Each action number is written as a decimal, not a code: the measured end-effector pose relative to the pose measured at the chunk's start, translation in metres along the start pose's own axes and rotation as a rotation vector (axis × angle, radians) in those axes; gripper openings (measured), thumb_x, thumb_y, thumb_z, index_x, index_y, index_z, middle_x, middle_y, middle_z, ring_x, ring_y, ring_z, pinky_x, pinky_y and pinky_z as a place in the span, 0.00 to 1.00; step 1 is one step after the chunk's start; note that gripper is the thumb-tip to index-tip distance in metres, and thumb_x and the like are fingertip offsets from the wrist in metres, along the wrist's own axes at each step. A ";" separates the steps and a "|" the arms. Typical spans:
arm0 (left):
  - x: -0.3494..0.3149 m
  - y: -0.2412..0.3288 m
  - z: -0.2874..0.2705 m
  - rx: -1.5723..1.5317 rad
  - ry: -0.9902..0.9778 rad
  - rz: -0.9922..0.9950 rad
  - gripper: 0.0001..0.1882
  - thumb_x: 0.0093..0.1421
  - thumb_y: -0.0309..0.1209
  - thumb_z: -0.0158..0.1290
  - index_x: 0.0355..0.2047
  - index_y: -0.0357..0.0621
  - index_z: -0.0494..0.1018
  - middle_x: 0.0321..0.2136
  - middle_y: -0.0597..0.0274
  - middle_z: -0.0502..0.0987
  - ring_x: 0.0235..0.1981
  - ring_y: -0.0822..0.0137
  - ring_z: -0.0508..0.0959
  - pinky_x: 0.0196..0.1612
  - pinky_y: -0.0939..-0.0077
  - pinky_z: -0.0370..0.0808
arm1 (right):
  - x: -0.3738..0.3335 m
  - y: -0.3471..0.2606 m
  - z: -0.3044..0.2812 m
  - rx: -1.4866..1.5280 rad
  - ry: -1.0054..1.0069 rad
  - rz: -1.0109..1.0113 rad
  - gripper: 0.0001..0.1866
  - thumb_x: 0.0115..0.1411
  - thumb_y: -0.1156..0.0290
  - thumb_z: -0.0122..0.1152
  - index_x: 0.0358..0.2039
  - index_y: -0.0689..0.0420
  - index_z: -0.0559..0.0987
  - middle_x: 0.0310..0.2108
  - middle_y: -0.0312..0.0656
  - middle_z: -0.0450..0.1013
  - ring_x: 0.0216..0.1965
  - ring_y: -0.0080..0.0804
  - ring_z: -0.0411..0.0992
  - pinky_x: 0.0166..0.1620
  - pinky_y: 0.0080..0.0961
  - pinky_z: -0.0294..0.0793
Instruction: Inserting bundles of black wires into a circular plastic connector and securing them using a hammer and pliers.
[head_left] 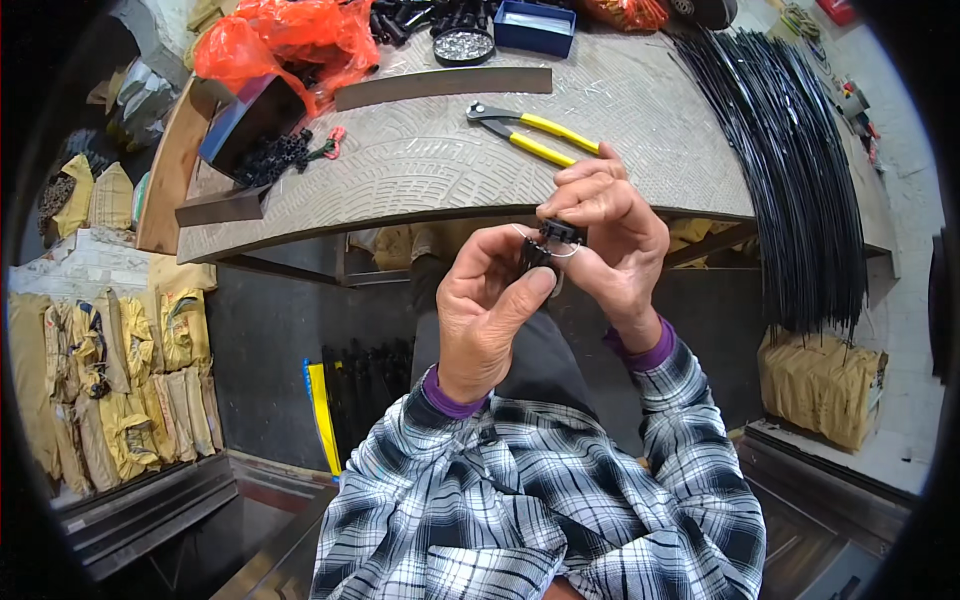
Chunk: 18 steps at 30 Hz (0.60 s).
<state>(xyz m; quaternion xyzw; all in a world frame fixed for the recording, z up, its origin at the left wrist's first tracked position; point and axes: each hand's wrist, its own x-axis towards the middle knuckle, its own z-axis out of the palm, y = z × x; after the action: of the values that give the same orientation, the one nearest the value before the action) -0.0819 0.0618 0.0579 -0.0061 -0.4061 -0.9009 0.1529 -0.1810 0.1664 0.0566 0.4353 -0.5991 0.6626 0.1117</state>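
Just off the near edge of the workbench, my two hands meet around small black parts. My left hand point(478, 325) pinches a ribbed black piece point(535, 256) between thumb and fingers. In my right hand point(625, 245) is another small black plastic piece point(560, 231), held by the fingertips above the first. A thin, pale wire point(570, 253) loops out between them; whether it joins the two pieces I cannot tell. End-cutting nippers point(522, 133) with yellow handles lie on the bench beyond my right hand.
A pile of small black parts point(268, 160) and red-handled snips point(328, 146) lie on the bench's left. Behind are a metal strip point(445, 87), orange bag point(270, 45), round dish point(463, 46) and blue box point(535, 30). Long black strands point(800, 170) overhang the right edge.
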 end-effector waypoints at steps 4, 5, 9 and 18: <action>0.003 -0.004 -0.002 0.008 0.027 -0.007 0.16 0.51 0.19 0.55 0.42 0.37 0.67 0.34 0.66 0.72 0.34 0.80 0.70 0.37 0.89 0.67 | -0.005 0.010 0.004 0.086 0.085 -0.025 0.09 0.41 0.75 0.58 0.27 0.54 0.73 0.30 0.38 0.74 0.45 0.33 0.65 0.61 0.42 0.39; 0.004 -0.004 -0.001 -0.009 0.013 -0.012 0.16 0.51 0.19 0.55 0.41 0.37 0.67 0.34 0.66 0.72 0.34 0.80 0.70 0.37 0.89 0.67 | -0.006 0.011 0.005 0.085 0.075 -0.025 0.09 0.41 0.75 0.58 0.27 0.54 0.73 0.30 0.38 0.74 0.45 0.33 0.65 0.61 0.42 0.39; 0.004 -0.004 -0.001 -0.004 0.005 -0.013 0.15 0.51 0.18 0.54 0.41 0.38 0.68 0.33 0.67 0.72 0.34 0.80 0.70 0.37 0.90 0.67 | -0.007 0.014 0.007 0.128 0.121 -0.024 0.12 0.39 0.78 0.62 0.27 0.55 0.73 0.32 0.37 0.74 0.43 0.31 0.65 0.59 0.40 0.40; 0.004 -0.004 0.002 -0.025 0.045 -0.030 0.14 0.52 0.18 0.54 0.40 0.37 0.70 0.32 0.68 0.72 0.33 0.81 0.70 0.37 0.90 0.67 | -0.005 0.009 0.004 -0.076 0.087 -0.056 0.13 0.38 0.78 0.57 0.28 0.54 0.71 0.34 0.37 0.73 0.43 0.32 0.64 0.59 0.39 0.40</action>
<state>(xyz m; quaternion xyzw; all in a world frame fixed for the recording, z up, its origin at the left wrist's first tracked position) -0.0872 0.0645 0.0564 0.0185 -0.3912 -0.9081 0.1485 -0.1830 0.1625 0.0464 0.4181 -0.6061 0.6544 0.1723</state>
